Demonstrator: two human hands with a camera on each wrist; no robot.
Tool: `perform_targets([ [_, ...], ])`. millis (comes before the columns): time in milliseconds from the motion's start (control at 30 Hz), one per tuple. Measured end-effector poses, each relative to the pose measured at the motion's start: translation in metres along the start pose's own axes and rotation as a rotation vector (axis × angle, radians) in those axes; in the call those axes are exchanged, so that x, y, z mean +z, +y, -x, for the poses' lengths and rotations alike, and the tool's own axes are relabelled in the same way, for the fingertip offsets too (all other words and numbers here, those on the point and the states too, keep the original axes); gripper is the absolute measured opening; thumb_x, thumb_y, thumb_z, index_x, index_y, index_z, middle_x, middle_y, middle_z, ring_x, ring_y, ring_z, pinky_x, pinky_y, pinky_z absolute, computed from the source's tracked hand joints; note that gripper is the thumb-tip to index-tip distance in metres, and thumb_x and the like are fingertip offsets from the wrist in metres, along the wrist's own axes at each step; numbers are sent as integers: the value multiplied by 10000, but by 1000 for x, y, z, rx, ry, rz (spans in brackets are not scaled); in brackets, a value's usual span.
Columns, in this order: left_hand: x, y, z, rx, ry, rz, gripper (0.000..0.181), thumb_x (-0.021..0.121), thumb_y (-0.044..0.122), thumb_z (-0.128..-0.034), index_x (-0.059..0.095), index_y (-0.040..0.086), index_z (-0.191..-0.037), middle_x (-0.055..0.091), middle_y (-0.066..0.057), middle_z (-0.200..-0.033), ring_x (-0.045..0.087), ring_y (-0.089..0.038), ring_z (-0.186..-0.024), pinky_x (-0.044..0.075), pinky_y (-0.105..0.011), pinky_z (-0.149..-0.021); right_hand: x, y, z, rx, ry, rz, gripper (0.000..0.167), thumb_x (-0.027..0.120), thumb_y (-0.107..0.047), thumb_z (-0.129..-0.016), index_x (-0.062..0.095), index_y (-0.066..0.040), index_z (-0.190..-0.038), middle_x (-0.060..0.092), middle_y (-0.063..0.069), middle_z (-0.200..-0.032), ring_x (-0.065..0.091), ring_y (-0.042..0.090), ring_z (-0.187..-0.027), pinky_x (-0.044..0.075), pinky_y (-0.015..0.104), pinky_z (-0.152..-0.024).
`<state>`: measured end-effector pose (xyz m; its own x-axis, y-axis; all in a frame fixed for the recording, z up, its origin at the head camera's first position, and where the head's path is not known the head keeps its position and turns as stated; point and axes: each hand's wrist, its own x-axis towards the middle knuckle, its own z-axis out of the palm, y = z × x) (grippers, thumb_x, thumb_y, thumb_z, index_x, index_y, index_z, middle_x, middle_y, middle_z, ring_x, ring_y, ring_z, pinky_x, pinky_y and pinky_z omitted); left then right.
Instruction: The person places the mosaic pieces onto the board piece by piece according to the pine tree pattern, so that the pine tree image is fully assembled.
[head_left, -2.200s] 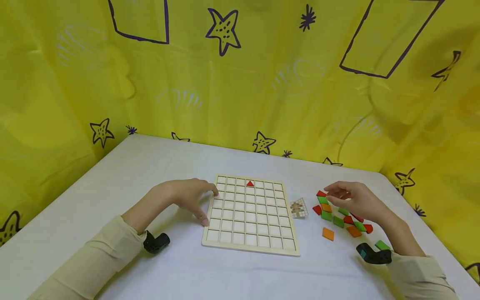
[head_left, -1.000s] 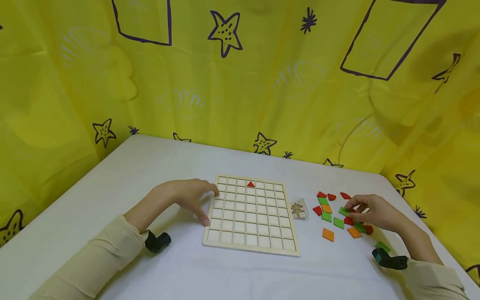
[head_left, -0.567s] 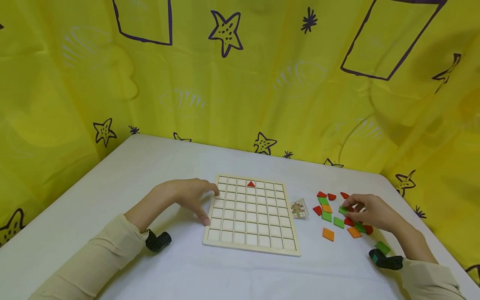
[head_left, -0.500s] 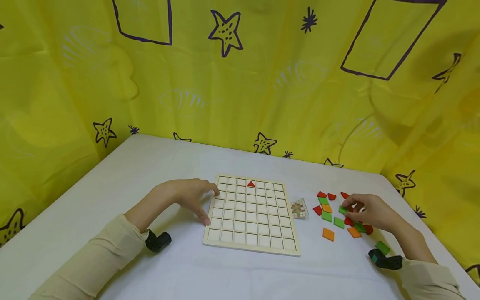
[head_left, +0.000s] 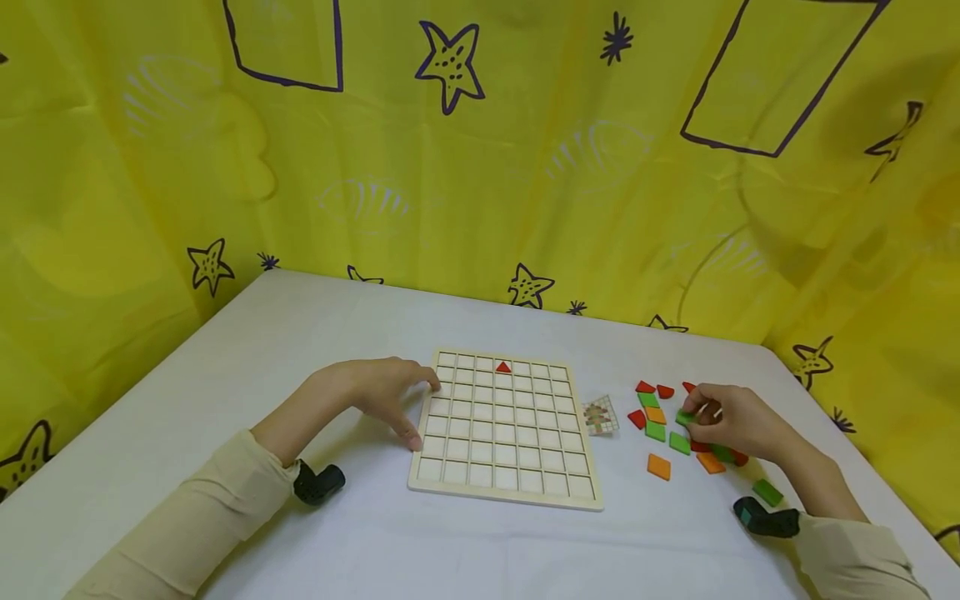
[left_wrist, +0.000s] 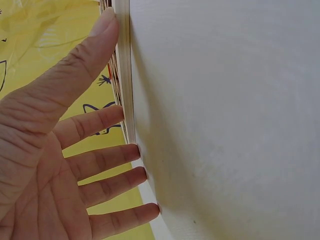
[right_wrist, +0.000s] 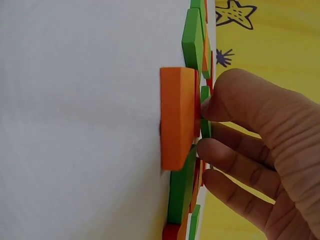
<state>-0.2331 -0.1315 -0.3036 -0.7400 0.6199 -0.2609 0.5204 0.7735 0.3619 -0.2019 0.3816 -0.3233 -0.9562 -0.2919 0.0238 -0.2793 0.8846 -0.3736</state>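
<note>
While the green tile (head_left: 683, 417) sits among the loose pieces to the right of the board (head_left: 506, 497), the right hand (head_left: 731, 421) pinches it between thumb and forefinger. Whether the tile is raised off the tabletop (head_left: 420, 554) cannot be told. Moments earlier the hand hung by the far red pieces (head_left: 665, 392); now it has come down on this one, which appears nudged slightly. That suggests the piece is chosen and secured, but not yet placed.

One red triangle (head_left: 503, 367) occupies the board's far row, middle square, unchanged. At the board's left edge, the left hand (head_left: 371, 390) keeps its fingers spread and touching, not clasped.

Between the tile and the board's right edge lie more pieces and a card (head_left: 600, 417), so a low path looks obstructed. Nearer the person, tabletop stretches past the board's near edge; behind, it meets a yellow curtain (head_left: 480, 217).
</note>
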Motion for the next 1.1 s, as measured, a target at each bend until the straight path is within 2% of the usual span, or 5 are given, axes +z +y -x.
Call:
perform_targets([
  [167, 0, 0, 0, -1, -2, -3, 789, 925, 437, -730, 567, 155, -1374, 552, -89, -1439, 513, -275, -1327, 418, -480, -1095, -1, -7, -1, -20, 49, 0, 235, 831, -105, -819, 664, -88, -984, 645, -3, -895, 561, 122, -794, 530, 239, -650],
  [533, 0, 0, 0, -6, 1, -1, 796, 927, 441, -724, 569, 158, -1376, 543, -101, -1457, 502, -290, -1347, 415, -492, -1099, -6, -37, -7, -153, 121, 33, 264, 858, -92, -810, 679, -99, -1004, 673, -39, -917, 579, 106, -823, 530, 230, -682],
  [667, 0, -1, 0, -1, 2, 1, 794, 927, 441, -724, 570, 158, -1374, 541, -101, -1461, 500, -290, -1349, 411, -490, -1103, -7, -46, -11, -177, 123, 37, 257, 844, -54, -807, 678, -98, -998, 685, -49, -922, 597, 118, -837, 537, 233, -714],
  [867, 0, -1, 0, 9, 2, 6, 793, 927, 433, -727, 567, 149, -1375, 542, -100, -1461, 501, -289, -1351, 408, -484, -1108, -8, -59, -17, -182, 105, 39, 254, 848, -82, -811, 675, -116, -993, 688, -58, -936, 603, 165, -873, 544, 274, -765],
  [1100, 0, -1, 0, 9, 2, 9, 790, 928, 430, -727, 568, 143, -1369, 544, -101, -1456, 506, -287, -1342, 411, -481, -1104, -4, -71, -26, -223, 108, 25, 243, 817, -26, -810, 666, -116, -977, 661, -64, -880, 606, 191, -830, 553, 348, -747],
])
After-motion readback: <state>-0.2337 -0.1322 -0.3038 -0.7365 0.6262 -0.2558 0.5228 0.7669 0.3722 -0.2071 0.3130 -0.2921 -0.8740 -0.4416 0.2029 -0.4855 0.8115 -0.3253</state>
